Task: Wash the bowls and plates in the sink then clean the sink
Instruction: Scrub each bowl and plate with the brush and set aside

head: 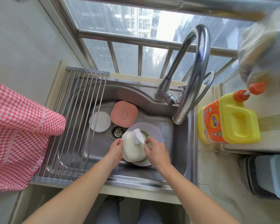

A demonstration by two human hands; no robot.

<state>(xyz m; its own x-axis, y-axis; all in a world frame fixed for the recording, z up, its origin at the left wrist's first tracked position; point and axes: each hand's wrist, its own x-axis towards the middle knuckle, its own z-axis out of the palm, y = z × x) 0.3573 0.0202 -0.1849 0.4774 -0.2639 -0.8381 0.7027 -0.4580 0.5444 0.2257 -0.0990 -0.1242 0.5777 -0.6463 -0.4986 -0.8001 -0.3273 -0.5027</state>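
Now L hand (116,148) grips cream bowl (132,148) (upturned, squarish); R hand (157,151) grips white brush (139,136).

Left hand (116,148) holds a white bowl (132,148) over the sink (176,143); right hand (157,151) scrubs it with a brush (138,135)

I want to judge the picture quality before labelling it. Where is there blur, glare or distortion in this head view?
Head view: the wide lens bends the tap and the window bars into curves; daylight through the window is overexposed; the plastic bag at top right is blurred; the sink, both hands and the brush are sharp enough.
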